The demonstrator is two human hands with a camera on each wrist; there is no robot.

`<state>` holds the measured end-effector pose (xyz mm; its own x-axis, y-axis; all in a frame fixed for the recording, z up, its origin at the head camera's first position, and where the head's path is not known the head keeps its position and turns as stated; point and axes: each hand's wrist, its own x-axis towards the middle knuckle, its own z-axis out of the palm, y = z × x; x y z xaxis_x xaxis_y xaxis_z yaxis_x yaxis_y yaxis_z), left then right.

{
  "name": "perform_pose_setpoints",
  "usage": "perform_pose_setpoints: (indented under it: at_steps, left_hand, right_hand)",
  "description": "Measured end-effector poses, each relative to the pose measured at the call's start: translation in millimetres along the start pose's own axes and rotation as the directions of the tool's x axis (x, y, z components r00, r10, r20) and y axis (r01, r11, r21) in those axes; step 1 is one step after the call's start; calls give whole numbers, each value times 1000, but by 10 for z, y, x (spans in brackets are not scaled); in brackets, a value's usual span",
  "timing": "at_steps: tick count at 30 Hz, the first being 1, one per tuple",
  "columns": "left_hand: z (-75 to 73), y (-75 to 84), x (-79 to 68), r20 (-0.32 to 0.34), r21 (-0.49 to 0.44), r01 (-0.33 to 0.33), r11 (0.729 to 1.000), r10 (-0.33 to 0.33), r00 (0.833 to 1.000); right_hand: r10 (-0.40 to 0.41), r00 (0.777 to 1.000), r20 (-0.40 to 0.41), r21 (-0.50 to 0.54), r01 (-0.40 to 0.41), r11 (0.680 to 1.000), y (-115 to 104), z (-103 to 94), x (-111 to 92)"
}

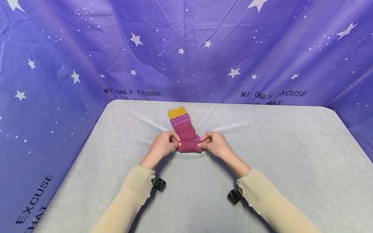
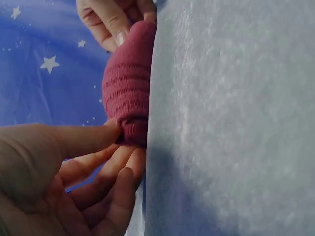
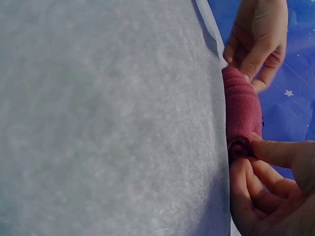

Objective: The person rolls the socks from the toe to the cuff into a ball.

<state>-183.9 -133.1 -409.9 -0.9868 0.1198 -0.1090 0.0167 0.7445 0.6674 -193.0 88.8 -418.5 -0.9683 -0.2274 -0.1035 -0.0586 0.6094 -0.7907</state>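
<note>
A maroon sock [image 1: 186, 131] with purple stripes and a yellow cuff lies on the table, its cuff pointing to the far side. Its near end is rolled up into a thick fold. My left hand [image 1: 165, 143] pinches the left end of this roll between thumb and fingers. At the opposite end, my right hand [image 1: 216, 144] pinches the roll the same way. The left wrist view shows the rolled sock [image 2: 130, 83] from its end, with ribbed bands across it. In the right wrist view, the coiled layers of the sock [image 3: 241, 118] show by the thumb.
A pale grey cloth covers the table [image 1: 276, 145], wrinkled behind the sock. Purple-blue curtains [image 1: 186, 48] with white stars and black lettering hang behind the table and at its sides. Black wrist cameras sit by both beige sleeves [image 1: 137, 184].
</note>
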Motion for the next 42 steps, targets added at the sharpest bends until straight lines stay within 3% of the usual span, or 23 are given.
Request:
perform_pose_setpoints:
  at_steps: [3,6,10,15,26,35,42]
  left_hand:
    - [30,40,-26,-55,47,-77,996,80,995]
    - [53,46,-45,-92,76,-127,989,134,987]
    - [51,9,-73,-113,55,-134,989,139,984]
    - [25,-76,-127,-94,4,-170,985,170,981]
    - [36,-159,-180,-52,3,-204,979,204,978]
    - [69,-121,-158,-45,-10,-212,977,211,976]
    - [99,-72,-146,-63,50,-182,982,185,981]
  right_hand:
    - [-66,996,-54,-39,64,997,-18,15,-21]
    - [-189,975,-115,-157,170,973,-44,42,-52]
    - [-326,932,-158,-317,264,911,-70,71,-92]
    - [-401,903,-158,-360,325,875,-40,73,-115]
    - [-413,908,-66,-225,389,893,112,27,-130]
    - [-426,904,-32,-318,395,862,111,72,-94]
    - [-397,917,-24,-319,370,873,78,96,-43]
